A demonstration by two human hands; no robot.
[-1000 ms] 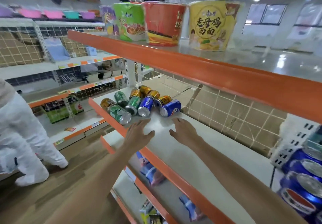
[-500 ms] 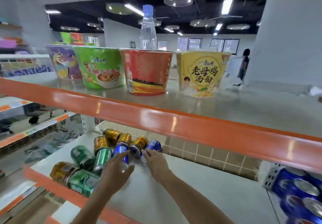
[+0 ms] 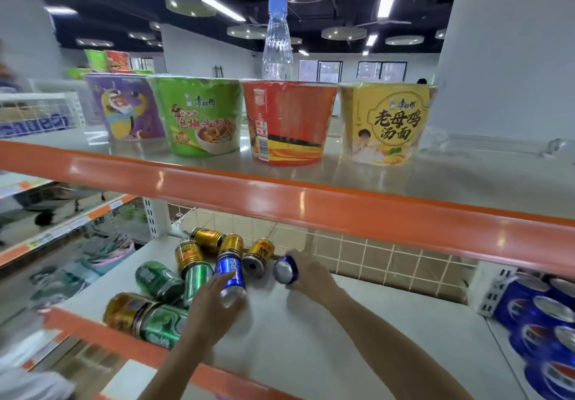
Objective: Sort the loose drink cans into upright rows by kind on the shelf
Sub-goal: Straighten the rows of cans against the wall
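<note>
On the white shelf (image 3: 311,346), the left hand (image 3: 211,312) curls around a lying blue can (image 3: 231,276), and at its 2 o'clock the right hand (image 3: 311,275) grips another blue can (image 3: 284,270). Green cans (image 3: 158,281) and gold cans (image 3: 208,239) lie heaped from 9 to 12 o'clock; noodle cups (image 3: 287,122) stand above.

yellow noodle cup (image 3: 387,122) reads 老母鸡汤面, green cup (image 3: 199,119) 康师傅
</note>
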